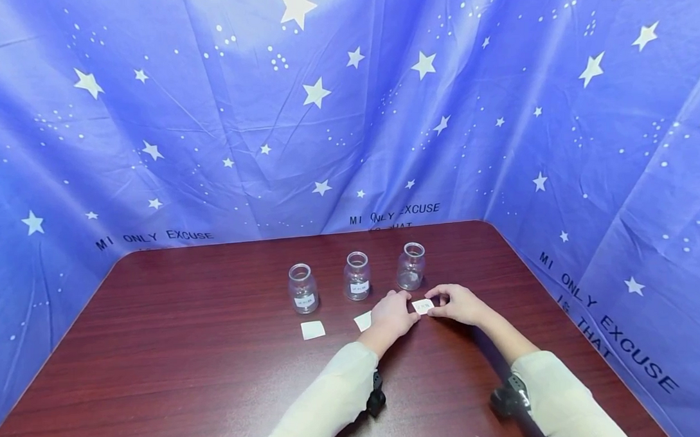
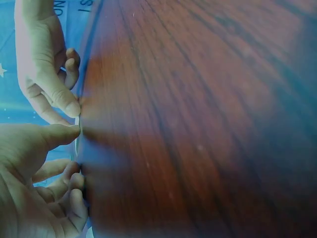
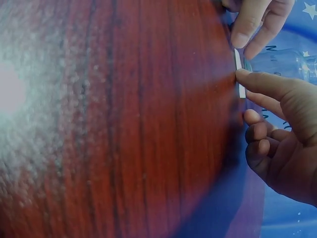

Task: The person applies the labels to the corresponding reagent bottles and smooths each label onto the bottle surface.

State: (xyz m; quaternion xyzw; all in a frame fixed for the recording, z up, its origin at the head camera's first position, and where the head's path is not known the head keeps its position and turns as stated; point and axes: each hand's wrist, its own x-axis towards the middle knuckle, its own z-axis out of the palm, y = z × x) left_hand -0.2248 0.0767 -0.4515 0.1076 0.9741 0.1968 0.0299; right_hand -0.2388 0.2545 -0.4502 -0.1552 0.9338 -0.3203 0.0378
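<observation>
Between my two hands is a small white label [image 1: 423,306] with dark writing, low over the table in front of the right-hand glass jar [image 1: 411,268]. My right hand [image 1: 458,305] pinches its right side; in the right wrist view the thumb lies across the label [image 3: 241,84], which appears edge-on. At the left side, my left hand [image 1: 392,315] holds the label's edge between thumb and fingers. That jar shows no label on its front. A middle jar [image 1: 357,269] and a left jar [image 1: 302,284] each bear a written white label. All three stand upright and lidless.
A white paper square [image 1: 313,330] lies in front of the left jar. Another paper square [image 1: 362,321] is partly covered by my left hand. The dark red wooden table [image 1: 187,353] backs onto a blue star-patterned curtain [image 1: 253,106].
</observation>
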